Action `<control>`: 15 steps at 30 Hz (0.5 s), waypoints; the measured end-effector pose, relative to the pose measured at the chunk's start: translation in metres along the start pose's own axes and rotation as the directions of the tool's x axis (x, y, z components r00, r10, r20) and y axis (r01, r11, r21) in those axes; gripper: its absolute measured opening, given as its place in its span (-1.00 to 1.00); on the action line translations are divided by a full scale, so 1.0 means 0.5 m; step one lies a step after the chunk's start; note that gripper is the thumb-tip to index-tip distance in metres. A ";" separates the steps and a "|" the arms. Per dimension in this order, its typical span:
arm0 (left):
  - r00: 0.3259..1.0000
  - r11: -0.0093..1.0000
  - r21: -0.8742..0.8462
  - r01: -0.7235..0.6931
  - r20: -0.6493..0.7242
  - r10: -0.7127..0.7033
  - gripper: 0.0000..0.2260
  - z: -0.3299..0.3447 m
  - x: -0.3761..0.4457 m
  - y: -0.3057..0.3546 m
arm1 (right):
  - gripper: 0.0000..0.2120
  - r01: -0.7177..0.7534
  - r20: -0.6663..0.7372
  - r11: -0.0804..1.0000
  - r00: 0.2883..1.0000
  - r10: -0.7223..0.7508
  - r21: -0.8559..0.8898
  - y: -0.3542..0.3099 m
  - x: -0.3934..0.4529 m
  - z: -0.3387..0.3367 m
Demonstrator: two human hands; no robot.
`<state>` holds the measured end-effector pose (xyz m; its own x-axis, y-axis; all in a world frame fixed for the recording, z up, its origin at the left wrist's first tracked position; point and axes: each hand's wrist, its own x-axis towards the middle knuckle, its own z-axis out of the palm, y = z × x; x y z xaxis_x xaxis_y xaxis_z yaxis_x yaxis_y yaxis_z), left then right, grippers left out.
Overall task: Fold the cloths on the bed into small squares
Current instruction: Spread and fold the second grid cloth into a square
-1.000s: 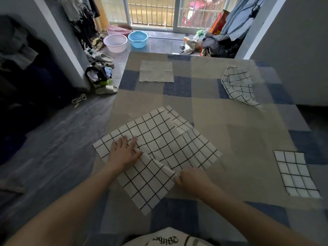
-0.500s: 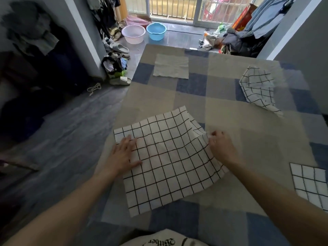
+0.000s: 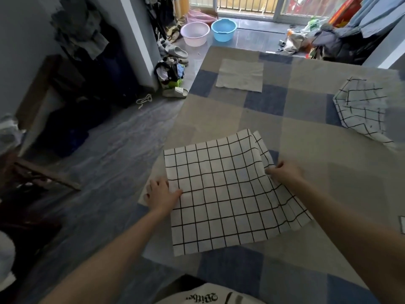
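Observation:
A white cloth with a black grid [image 3: 225, 194] lies folded in two layers on the checked bed cover [image 3: 306, 132], near the bed's left edge. My left hand [image 3: 161, 194] rests at the cloth's left edge with its thumb over the fabric. My right hand [image 3: 285, 172] pinches the cloth's right edge, where the layers ripple. A second grid cloth [image 3: 363, 110] lies crumpled at the right. A plain beige cloth [image 3: 241, 75] lies flat at the bed's far end. A sliver of another folded grid cloth [image 3: 402, 224] shows at the right frame edge.
The bed's left edge drops to a grey floor [image 3: 114, 154] with slippers [image 3: 175, 92] and clutter. A pink basin [image 3: 195, 32] and a blue basin [image 3: 224, 29] stand by the balcony door. Piled clothes [image 3: 324, 40] lie beyond the bed's far end.
The near half of the grid cloth was folded over onto the far half. My right hand moved from the near corner to the right edge. My left hand slid to the left edge.

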<state>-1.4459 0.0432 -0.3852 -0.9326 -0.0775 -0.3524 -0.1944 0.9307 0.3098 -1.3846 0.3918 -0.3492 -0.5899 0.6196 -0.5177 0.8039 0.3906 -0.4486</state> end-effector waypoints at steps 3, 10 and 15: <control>0.994 0.989 -0.097 -0.108 -0.008 0.108 -0.78 -0.001 0.009 0.012 | -0.75 0.025 -0.003 1.000 1.000 -0.025 0.006 0.008 -0.011 0.001; 0.977 0.889 -0.412 -0.201 -0.025 0.210 -0.92 -0.028 0.007 0.049 | -0.77 -0.100 0.198 0.991 0.977 0.081 0.087 0.029 -0.032 -0.001; 0.980 0.850 -0.498 -0.172 0.001 0.199 -0.90 -0.037 0.029 0.033 | -0.84 -0.108 0.218 0.988 0.972 0.083 0.107 0.064 -0.042 0.001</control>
<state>-1.4685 0.0506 -0.3689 -0.9523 0.1098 -0.2848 -0.1563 0.6260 0.7640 -1.3468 0.3910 -0.3532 -0.5235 0.4867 -0.6993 0.8503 0.2460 -0.4652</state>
